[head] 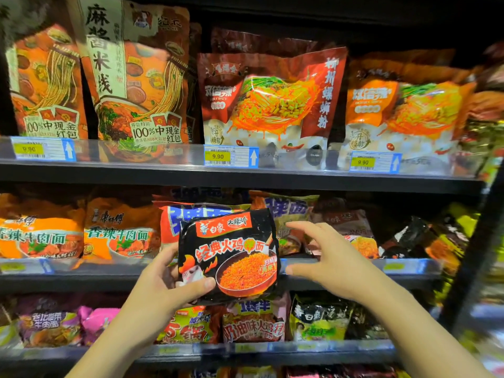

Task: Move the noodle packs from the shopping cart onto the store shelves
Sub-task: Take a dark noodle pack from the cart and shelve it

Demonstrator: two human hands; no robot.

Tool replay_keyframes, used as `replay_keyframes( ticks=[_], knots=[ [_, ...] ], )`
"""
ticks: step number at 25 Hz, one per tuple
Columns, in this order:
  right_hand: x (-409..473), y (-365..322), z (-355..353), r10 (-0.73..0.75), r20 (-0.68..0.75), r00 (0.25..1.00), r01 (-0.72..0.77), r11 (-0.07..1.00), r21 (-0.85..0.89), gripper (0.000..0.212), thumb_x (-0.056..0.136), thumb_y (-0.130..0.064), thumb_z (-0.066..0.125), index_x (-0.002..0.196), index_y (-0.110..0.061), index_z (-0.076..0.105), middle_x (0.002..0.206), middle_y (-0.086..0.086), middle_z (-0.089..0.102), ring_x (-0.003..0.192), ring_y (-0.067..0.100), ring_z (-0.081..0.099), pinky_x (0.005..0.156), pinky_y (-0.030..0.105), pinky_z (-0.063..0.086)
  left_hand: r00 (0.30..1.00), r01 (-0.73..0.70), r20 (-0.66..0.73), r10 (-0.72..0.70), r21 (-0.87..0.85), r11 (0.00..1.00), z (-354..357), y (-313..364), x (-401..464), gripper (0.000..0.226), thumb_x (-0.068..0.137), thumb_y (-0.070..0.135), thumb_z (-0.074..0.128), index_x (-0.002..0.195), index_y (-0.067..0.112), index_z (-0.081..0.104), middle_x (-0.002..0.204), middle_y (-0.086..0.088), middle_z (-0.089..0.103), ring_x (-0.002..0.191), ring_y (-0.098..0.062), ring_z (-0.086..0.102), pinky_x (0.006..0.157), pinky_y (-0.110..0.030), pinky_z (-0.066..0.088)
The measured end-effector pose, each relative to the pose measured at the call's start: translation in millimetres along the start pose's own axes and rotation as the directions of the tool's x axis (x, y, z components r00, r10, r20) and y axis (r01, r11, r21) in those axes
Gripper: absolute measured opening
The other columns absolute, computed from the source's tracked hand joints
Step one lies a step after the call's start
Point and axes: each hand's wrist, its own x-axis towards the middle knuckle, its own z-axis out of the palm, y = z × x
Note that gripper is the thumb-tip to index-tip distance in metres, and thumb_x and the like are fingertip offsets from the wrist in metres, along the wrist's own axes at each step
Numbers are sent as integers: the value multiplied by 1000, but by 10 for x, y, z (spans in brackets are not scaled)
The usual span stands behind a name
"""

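A black noodle pack [231, 249] with red and orange print is held up in front of the middle shelf [81, 279]. My left hand [169, 285] grips its lower left corner, thumb across the front. My right hand [330, 257] hovers just right of the pack with fingers spread, not touching it. The shopping cart is out of view.
Three shelves of noodle packs fill the view. Tall orange and red bags [272, 99] stand on the top shelf behind blue price tags [230, 156]. Orange packs [120, 230] sit on the middle shelf, purple and yellow packs [51, 323] below. A dark shelf upright [474, 255] rises at right.
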Motion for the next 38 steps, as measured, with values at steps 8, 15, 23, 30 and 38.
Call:
replay_keyframes(
  ticks=[8, 15, 23, 30, 38],
  knots=[
    [-635, 265, -190, 128, -38, 991, -124, 988, 93, 82, 83, -26, 82, 148, -51, 37, 143, -22, 49, 118, 7, 59, 90, 23, 54, 984, -19, 174, 22, -22, 1000, 696, -69, 92, 68, 69, 1, 81, 124, 30, 54, 113, 1, 75, 104, -19, 73, 78, -30, 62],
    [-1073, 825, -644, 270, -124, 955, -253, 957, 140, 74, 84, -29, 74, 147, -46, 40, 116, -18, 71, 79, 6, 70, 71, 29, 61, 947, -48, 320, 37, 27, 999, 1735, -161, 211, 69, 79, 6, 81, 127, 40, 43, 109, 10, 76, 100, -15, 74, 88, -38, 60],
    [-1119, 1659, -1091, 312, -321, 894, -314, 948, 45, 57, 91, -36, 72, 141, -38, 44, 111, -9, 44, 80, 1, 54, 81, 21, 52, 929, -122, 359, 86, 78, 989, 2923, -297, 554, 55, 87, 21, 77, 115, 56, 45, 114, 12, 71, 99, -11, 71, 79, -33, 58],
    [-882, 2084, -1137, 207, -222, 953, -178, 974, 142, 84, 97, -35, 64, 163, -29, 13, 141, -13, 33, 119, 1, 53, 108, 27, 48, 967, -228, 152, 205, 151, 962, 3395, -426, 892, 57, 83, 19, 82, 118, 45, 45, 107, 0, 72, 88, -26, 70, 69, -41, 57],
    [-726, 2238, -1114, 168, -159, 973, -146, 980, 138, 83, 101, -33, 59, 163, -37, 4, 169, -18, -10, 156, 5, 4, 127, 31, 18, 964, -264, 99, 245, 329, 907, 3718, -349, 1081, 57, 85, 25, 80, 119, 45, 38, 105, 20, 70, 94, -7, 72, 85, -44, 59]
  ],
)
